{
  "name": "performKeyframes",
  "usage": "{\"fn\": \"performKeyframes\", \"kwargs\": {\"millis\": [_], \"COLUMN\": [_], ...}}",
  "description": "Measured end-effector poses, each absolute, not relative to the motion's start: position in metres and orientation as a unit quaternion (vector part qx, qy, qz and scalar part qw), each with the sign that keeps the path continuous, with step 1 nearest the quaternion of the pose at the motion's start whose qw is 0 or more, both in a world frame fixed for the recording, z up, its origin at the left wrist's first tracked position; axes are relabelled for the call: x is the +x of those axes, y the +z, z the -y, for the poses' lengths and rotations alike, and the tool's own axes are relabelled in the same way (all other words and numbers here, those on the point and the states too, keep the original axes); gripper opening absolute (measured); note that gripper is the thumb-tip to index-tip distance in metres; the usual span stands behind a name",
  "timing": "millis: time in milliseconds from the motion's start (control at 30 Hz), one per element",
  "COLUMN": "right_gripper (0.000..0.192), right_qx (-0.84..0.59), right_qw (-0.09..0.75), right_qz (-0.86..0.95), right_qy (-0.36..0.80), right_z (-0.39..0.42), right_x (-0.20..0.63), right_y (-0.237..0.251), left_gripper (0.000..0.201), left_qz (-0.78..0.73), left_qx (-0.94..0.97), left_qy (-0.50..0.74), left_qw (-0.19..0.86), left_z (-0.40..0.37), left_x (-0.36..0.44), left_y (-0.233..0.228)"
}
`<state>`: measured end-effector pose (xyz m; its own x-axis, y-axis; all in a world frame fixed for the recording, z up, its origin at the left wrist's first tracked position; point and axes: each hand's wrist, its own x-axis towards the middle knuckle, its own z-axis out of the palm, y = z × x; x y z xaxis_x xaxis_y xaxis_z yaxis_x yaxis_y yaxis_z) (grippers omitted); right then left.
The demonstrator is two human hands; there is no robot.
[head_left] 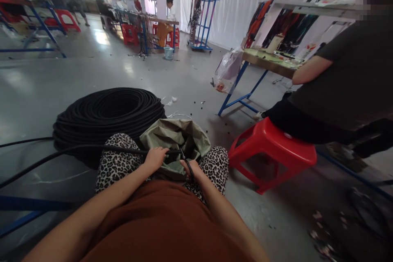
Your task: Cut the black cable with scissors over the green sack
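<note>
Black cord [73,147]: stretched across the lap, end at the scissors [189,168], above the bag [156,131]
Left hand [156,159]: fingers closed around cord
Right hand [195,169]: fingers gripping scissors
Bag: open, between the knees [216,163]
Black coil [73,114]: beyond left knee
Red stool [276,147]: at right, person [346,69] seated

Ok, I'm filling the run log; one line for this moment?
left hand: on black cord; right hand: scissors, blades at cord; green bag: between knees

Single head-worn view, facing forward and down, close above the knees [215,164]
</note>
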<state>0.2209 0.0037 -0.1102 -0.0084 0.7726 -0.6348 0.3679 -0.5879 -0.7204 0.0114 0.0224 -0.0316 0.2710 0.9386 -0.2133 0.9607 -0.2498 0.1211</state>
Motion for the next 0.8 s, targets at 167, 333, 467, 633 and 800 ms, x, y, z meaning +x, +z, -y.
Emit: {"fn": "performKeyframes", "kwargs": {"millis": [167, 333, 467, 633, 800], "right_gripper": [0.049, 0.053, 0.051, 0.047, 0.055], "right_qx": [-0.691, -0.699, -0.661, -0.62, -0.6], "right_qw": [0.164, 0.178, 0.237, 0.261, 0.273], "right_qz": [0.413, 0.38, 0.336, 0.353, 0.398], "right_qy": [0.57, 0.579, 0.627, 0.651, 0.637], "right_z": [-0.004, -0.003, 0.001, 0.004, 0.003], "right_x": [0.221, 0.22, 0.221, 0.224, 0.228], "right_y": [-0.109, -0.11, -0.106, -0.109, -0.119], "left_gripper": [0.043, 0.043, 0.041, 0.041, 0.042], "left_qz": [-0.61, -0.621, -0.62, -0.614, -0.61], "left_qx": [0.783, 0.777, 0.777, 0.781, 0.784], "left_qy": [-0.052, -0.007, 0.033, 0.052, 0.039], "left_qw": [0.11, 0.108, 0.107, 0.101, 0.105], "left_z": [-0.022, -0.02, -0.021, -0.021, -0.019], "left_x": [0.011, 0.01, 0.007, 0.009, 0.014], "left_y": [-0.027, -0.024, -0.023, -0.024, -0.022]}}
